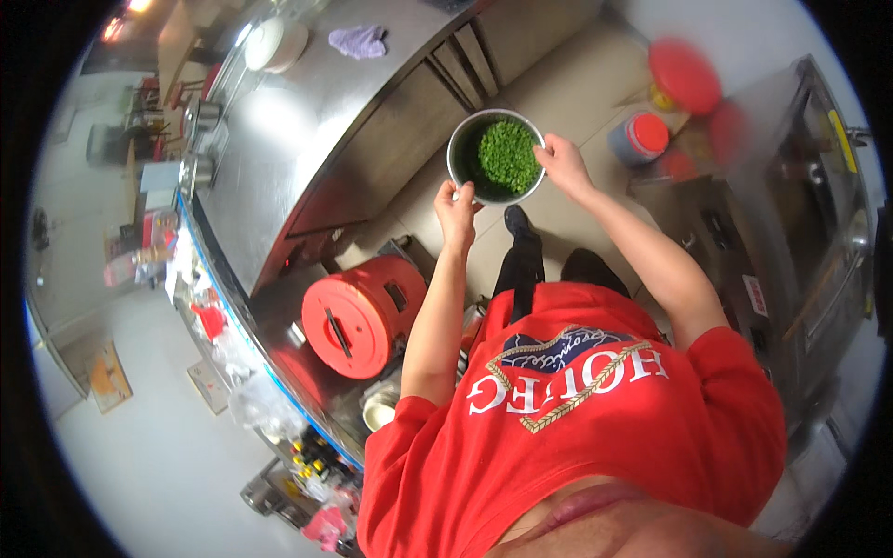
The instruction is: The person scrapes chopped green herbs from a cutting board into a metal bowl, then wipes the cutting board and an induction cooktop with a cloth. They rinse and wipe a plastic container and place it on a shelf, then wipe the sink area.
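Between my two hands I hold a round metal pot (460, 146) over the tiled floor. Chopped green herbs, perhaps scallions (509, 155), lie heaped inside it, mostly toward its right side. My left hand (457, 216) grips the near left rim, the thumb on top and a small white spot beside it. On the right rim, my right hand (562, 166) has its thumb and fingers closed over the edge. The pot's outer wall and base are mostly hidden from above.
A steel counter (314, 125) runs along the left, bearing a purple cloth (357, 42) and a stack of white dishes (276, 44). Below stands a red insulated drum (356, 324). To the right are a red-lidded container (638, 138), a red stool (684, 75) and a steel appliance (739, 272).
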Tool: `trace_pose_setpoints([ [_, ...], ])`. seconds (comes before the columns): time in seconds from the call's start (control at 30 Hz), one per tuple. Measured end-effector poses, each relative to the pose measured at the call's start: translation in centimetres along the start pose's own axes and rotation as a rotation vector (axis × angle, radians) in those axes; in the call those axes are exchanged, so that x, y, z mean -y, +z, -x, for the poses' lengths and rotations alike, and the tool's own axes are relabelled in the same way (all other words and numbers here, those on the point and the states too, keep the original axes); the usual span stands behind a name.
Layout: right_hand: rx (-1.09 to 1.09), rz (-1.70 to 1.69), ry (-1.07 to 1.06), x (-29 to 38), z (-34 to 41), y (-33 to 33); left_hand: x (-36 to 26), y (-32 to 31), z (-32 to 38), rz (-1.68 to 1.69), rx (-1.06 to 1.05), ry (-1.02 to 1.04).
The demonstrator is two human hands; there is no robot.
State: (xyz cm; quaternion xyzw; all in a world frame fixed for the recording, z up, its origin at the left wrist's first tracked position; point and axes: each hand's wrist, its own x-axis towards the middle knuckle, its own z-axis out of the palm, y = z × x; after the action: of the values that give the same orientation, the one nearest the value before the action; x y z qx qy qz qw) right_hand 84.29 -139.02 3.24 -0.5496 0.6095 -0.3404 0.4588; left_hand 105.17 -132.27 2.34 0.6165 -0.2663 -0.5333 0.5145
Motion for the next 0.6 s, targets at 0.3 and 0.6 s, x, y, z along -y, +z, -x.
trace_pose_setpoints([
  [0.3, 0.001, 0.032, -0.024, -4.3, -24.6, 6.7, 1.2, -4.1, -9.9, 0.091, -0.112, -0.285],
  [0.6, -0.172, 0.034, -0.061, -7.5, -38.9, 14.3, 5.7, -4.8, -13.8, 0.091, -0.312, -0.383],
])
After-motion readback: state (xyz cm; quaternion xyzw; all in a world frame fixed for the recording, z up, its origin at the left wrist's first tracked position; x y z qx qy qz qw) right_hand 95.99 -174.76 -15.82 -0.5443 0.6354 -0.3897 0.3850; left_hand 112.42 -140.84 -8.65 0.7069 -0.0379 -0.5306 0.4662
